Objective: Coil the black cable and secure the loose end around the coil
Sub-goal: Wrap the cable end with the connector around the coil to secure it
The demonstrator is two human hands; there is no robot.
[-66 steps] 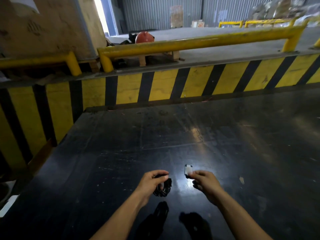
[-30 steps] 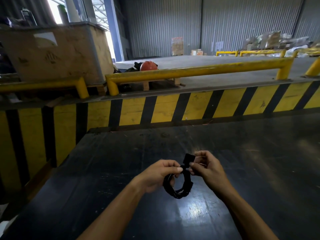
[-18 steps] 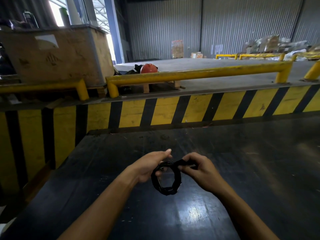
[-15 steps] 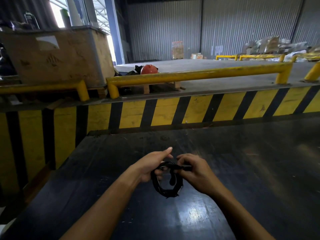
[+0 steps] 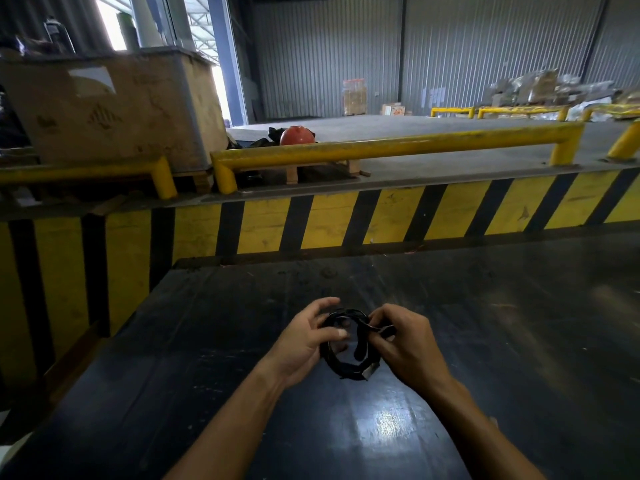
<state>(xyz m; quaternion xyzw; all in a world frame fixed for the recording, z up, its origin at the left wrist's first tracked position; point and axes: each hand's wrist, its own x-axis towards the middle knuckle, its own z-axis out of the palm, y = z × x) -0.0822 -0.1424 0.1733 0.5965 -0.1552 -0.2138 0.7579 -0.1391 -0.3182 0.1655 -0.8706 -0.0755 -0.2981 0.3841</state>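
The black cable (image 5: 341, 367) is wound into a small round coil, held upright in the air above the dark surface, low in the middle of the head view. My left hand (image 5: 301, 341) grips the coil's left side, thumb across the strands and fingers behind. My right hand (image 5: 403, 344) pinches the loose end (image 5: 375, 330) at the coil's upper right, where it crosses over the strands. A short stretch of the end hangs inside the loop. A connector plug (image 5: 370, 371) sticks out at the coil's lower right.
A shiny black table surface (image 5: 485, 323) spreads under my hands. Behind it runs a yellow-and-black striped barrier (image 5: 346, 223) with yellow rails (image 5: 398, 147) on top. A big cardboard box (image 5: 114, 109) stands at the back left, a red helmet (image 5: 298, 135) beside it.
My hands lifted the coil off the surface and brought it close. The right hand carried the loose end over the top of the coil and through the loop.
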